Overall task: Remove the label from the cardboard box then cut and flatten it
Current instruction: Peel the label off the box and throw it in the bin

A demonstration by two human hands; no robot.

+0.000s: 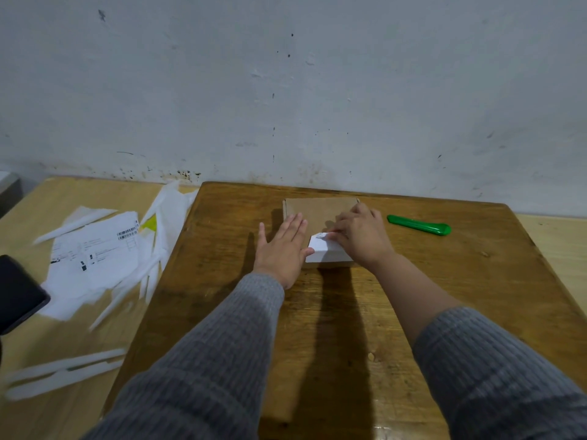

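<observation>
Writing: barcodes and small print show on the peeled sheets [95, 249] at 9 o'clock, too blurred to read
Label [327, 250]: white, on the box's near top, one corner lifted
Cardboard box [317, 211]: closed, at 12 o'clock on the table, just before the wall
Left hand [281, 249]: flat, fingers spread, pressing the box's left edge
Right hand [362, 235]: fingertips pinching the label's raised corner
Green cutter [419, 224]: at 2 o'clock, apart from the box
Table [444, 296]: dark worn wood, a paler one beside it
Wall [286, 90]: grey-white, scuffed, speckled
</observation>
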